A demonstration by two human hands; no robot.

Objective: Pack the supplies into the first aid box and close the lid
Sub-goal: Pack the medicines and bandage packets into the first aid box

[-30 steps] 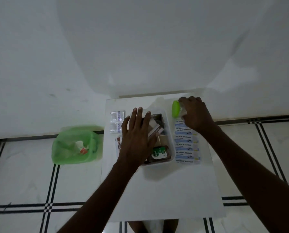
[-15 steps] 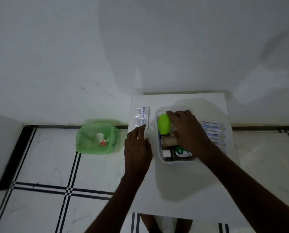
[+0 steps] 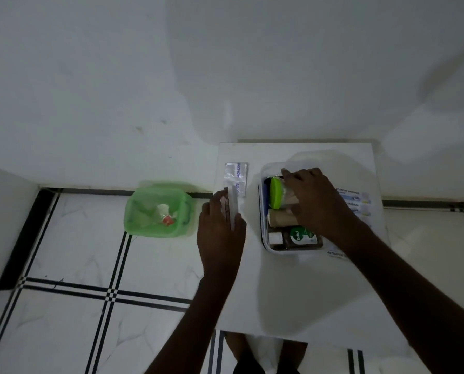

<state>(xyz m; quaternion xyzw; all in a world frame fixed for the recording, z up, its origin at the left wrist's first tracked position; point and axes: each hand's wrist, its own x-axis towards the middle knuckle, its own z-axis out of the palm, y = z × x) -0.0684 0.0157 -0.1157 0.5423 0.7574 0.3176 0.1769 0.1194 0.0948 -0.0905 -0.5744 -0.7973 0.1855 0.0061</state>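
Observation:
The clear first aid box stands open on the white table. Inside lie a Dettol bottle, a small white-capped bottle and a brown roll. My right hand reaches into the box's far half, its fingers closed over a green-capped bottle lying there. Left of the box, my left hand grips a thin white pack, tipped on its edge. Two foil sachets lie just beyond it. Antiseptic bandage strips lie right of the box, partly hidden by my right arm.
A green plastic basket with small scraps in it sits on the tiled floor left of the table. The table stands against a white wall. No lid is in view.
My right hand carried the green-capped bottle from the table's back into the box. My left hand left the box, moved left and took hold of the thin white pack.

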